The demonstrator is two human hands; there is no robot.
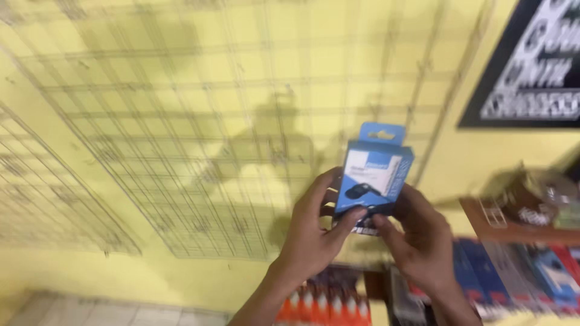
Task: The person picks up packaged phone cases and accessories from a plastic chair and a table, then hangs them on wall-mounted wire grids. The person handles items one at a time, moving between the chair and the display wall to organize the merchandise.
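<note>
Both my hands hold up a small blue and white box [373, 172] with a hang tab on top and a picture of a dark computer mouse on its front. My left hand [317, 232] grips its lower left side, thumb across the front bottom edge. My right hand [420, 238] clasps its lower right side and bottom. The box is raised in front of a yellow wall, tilted slightly to the right.
A wire grid display panel [199, 139] hangs on the yellow wall behind the box. A black sign [531, 66] is at the upper right. A brown shelf [513, 226] with blurred items is at right. Orange packets [323, 305] and blue boxes [519, 271] lie below.
</note>
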